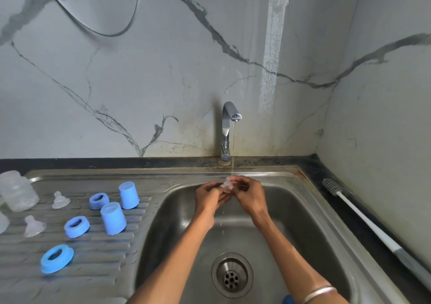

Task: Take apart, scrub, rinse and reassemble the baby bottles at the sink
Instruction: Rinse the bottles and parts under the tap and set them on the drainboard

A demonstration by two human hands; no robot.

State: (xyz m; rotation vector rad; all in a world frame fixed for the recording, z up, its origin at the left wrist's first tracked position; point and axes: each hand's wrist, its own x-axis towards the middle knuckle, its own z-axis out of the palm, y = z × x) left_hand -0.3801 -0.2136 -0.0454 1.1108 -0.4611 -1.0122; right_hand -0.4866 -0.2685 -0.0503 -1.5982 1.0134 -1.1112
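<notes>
Over the stainless steel sink basin [291, 210], under the thin stream from the curved chrome tap [229, 126], both hands meet around a small clear silicone bottle teat [227, 185]; the left hand [208, 197] and the right hand [250, 195] each pinch it with curled fingers, though the exact grip is hard to make out through the water. Left of the basin, on the ribbed draining board [98, 257], stand two blue plastic caps [113, 218], three blue screw rings [57, 259], two more clear teats [61, 200] and a clear plastic bottle body [17, 194]; right of the basin, a long white bottle brush [363, 217] lies on the dark counter.
</notes>
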